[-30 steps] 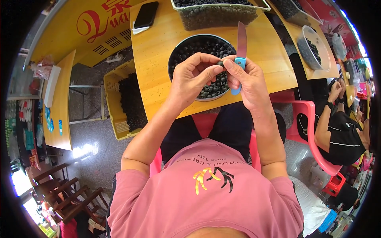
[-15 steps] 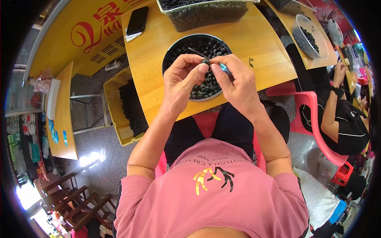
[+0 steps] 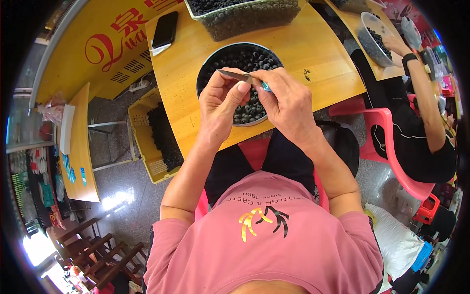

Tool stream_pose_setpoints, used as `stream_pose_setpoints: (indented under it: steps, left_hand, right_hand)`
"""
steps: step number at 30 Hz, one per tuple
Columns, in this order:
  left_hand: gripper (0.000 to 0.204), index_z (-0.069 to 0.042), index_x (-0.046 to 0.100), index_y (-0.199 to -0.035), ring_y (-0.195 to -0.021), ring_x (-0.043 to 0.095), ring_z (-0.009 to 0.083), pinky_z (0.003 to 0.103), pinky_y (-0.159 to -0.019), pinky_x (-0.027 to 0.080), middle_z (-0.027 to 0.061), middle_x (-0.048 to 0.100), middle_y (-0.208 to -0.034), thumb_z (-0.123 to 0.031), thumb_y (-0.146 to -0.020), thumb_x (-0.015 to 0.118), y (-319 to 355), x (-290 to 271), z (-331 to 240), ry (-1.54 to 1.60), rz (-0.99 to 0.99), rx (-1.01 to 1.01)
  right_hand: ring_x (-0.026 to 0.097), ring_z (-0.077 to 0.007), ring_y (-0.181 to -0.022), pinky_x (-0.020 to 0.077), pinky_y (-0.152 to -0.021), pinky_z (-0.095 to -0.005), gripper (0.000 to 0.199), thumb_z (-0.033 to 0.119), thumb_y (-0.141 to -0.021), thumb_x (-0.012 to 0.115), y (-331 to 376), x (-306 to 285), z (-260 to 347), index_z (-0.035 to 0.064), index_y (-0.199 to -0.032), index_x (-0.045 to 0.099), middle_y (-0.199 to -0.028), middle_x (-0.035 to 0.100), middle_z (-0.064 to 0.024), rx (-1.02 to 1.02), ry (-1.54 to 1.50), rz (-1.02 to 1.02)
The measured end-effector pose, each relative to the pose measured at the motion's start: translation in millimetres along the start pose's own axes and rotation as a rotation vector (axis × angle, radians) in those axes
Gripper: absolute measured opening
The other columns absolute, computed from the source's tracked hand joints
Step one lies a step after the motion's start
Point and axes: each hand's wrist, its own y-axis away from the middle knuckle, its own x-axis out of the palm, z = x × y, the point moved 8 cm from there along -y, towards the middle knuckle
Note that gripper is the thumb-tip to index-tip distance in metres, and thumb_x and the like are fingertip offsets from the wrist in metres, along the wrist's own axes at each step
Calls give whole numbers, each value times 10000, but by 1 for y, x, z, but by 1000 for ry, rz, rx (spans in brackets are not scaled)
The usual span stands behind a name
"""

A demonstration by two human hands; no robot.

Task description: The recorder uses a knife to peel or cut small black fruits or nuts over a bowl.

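Over a round bowl (image 3: pixel 252 124), my two hands meet at the fingertips. My right hand (image 3: pixel 292 102) is closed round the teal handle of a small knife (image 3: pixel 234 75), whose blade points left across my left fingertips. My left hand (image 3: pixel 218 105) is pinched just under the blade. A small dark round piece shows only in part between the fingers, mostly hidden by the blade and thumb. Many similar dark round pieces (image 3: pixel 253 109), berry- or olive-like, fill the bowl beneath; I cannot make out their exact kind.
A clear tub (image 3: pixel 249 22) of dark pieces stands at the table's far side, with a phone (image 3: pixel 165 28) to its left. On the floor at left sits a yellow crate (image 3: pixel 142 132) with dark contents. At right, another person's hand (image 3: pixel 397 46) reaches into a clear basin (image 3: pixel 368 44), beside a pink chair (image 3: pixel 387 132).
The knife blade has turned to show its flat side and lies lower across my left fingertips, covering more of the dark piece. The other person's hand has moved to the basin.
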Motion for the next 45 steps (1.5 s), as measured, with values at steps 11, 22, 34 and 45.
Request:
stream_pose_setpoints:
  steps: [11,22,34,45]
  left_hand:
    - [148,-22,596,-1036,-698,555,100,225,-626,437,37,612,-831,-90,-914,644,6,-6,-16,186,2,33]
    - [132,-26,626,-1019,-759,590,101,230,-670,468,30,631,-923,-87,-904,652,11,-8,-14,78,22,12]
    - [136,14,601,-1017,-715,589,106,222,-651,457,64,639,-823,-9,-887,633,34,-73,-50,-67,-222,109]
    - [203,-34,647,-1035,-849,588,191,278,-691,491,105,601,-1028,-9,-835,668,28,-92,-104,-1193,-318,463]
  right_hand:
    - [633,-179,-723,487,-635,-287,208,162,-904,651,-7,4,-19,8,-1044,649,-844,647,-79,260,-144,69]
    - [582,-60,-794,467,-704,-210,255,219,-939,638,-3,30,-8,-10,-1050,629,-872,633,-15,528,-941,247]
    - [513,-8,-717,398,-627,-152,205,169,-937,623,2,26,-30,42,-1091,668,-857,622,28,610,-768,182]
    - [414,5,-611,319,-530,-155,244,243,-936,631,16,2,-63,51,-1082,667,-825,613,23,633,-628,85]
